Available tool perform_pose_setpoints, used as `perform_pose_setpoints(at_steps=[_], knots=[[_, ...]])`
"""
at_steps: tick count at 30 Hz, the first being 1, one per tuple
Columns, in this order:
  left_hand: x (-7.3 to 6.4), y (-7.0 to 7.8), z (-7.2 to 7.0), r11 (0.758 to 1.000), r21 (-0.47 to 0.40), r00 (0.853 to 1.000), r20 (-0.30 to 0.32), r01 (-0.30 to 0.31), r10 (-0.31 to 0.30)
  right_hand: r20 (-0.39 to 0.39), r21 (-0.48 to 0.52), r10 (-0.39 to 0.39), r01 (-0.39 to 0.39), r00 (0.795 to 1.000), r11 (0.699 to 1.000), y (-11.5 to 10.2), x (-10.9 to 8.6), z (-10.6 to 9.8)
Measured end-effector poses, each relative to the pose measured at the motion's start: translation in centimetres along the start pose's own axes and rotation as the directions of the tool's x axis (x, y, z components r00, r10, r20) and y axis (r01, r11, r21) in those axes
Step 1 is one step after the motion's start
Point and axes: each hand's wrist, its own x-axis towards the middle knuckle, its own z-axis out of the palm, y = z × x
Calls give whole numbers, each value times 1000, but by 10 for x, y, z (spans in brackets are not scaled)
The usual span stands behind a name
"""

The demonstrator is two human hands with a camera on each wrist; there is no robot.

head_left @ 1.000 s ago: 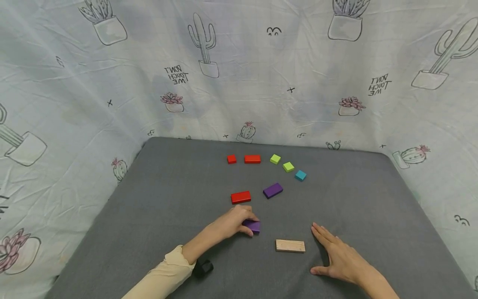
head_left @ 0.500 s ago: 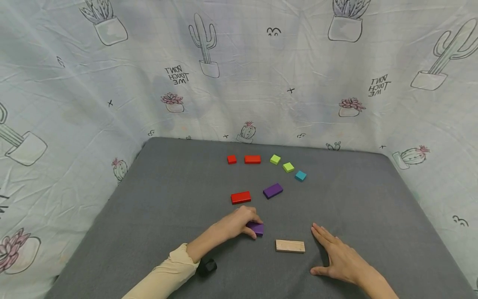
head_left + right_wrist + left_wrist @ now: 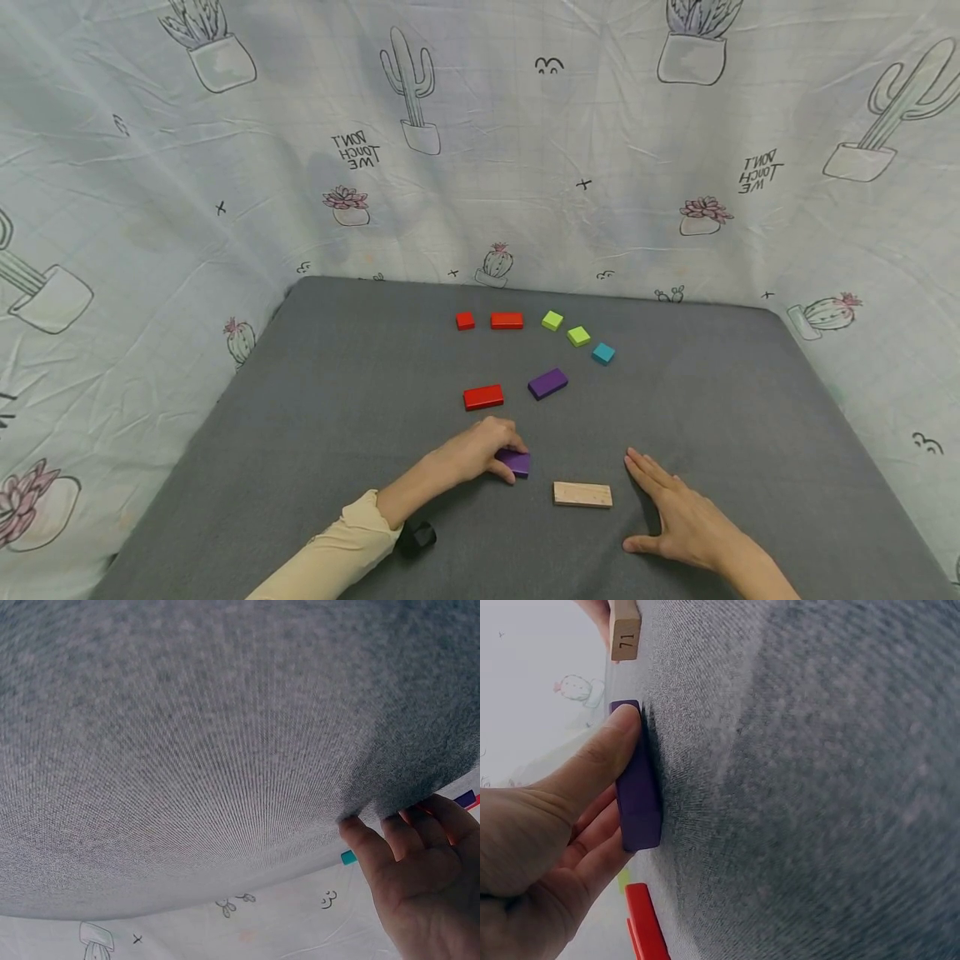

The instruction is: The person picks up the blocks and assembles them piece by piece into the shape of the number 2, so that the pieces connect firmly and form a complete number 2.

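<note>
My left hand pinches a purple block between thumb and fingers, low over the grey cloth. In the left wrist view the thumb presses one long face of that purple block, and the fingers lie behind it. A plain wooden block lies between the hands; in the left wrist view the wooden block shows the number 71 on its end. To the right of it my right hand rests on the cloth, fingers straight and thumb spread, holding nothing. A red block lies just beyond the left hand.
Another purple block lies farther back. Behind it are a small red block, a longer red block, two lime green blocks and a teal block. A patterned curtain surrounds the grey table.
The left hand has shifted slightly right and toward the near edge with the purple block, nearer the wooden block. My right hand and the other blocks stay put.
</note>
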Motion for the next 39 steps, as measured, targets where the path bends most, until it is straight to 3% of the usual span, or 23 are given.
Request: perform_pose_setpoints(at_steps=[8, 13, 17, 22, 30, 33, 39], knots=[[-1, 4, 2, 999, 40, 999, -31, 11, -10, 8, 0, 3, -3, 1000, 1000, 1, 0, 1], [-3, 4, 4, 999, 8, 997, -69, 39, -39, 36, -12, 9, -9, 999, 1000, -2, 1, -4], [-3, 3, 6, 999, -13, 995, -96, 34, -35, -33, -11, -78, 77, 996, 997, -9, 2, -9], [-3, 2, 6, 999, -28, 993, -112, 43, -46, -117, -10, -255, 256, 960, 967, -21, 11, -7], [-2, 3, 6, 997, -4, 993, -87, 81, -81, -126, -56, -351, 347, 928, 936, -26, 26, 3], [-2, 3, 6, 996, -5, 993, -87, 84, -84, -138, -30, -396, 396, 908, 918, -24, 31, 5], [-3, 2, 6, 997, -10, 992, -92, 81, -82, -184, 115, -474, 498, 861, 860, -18, 39, -1]])
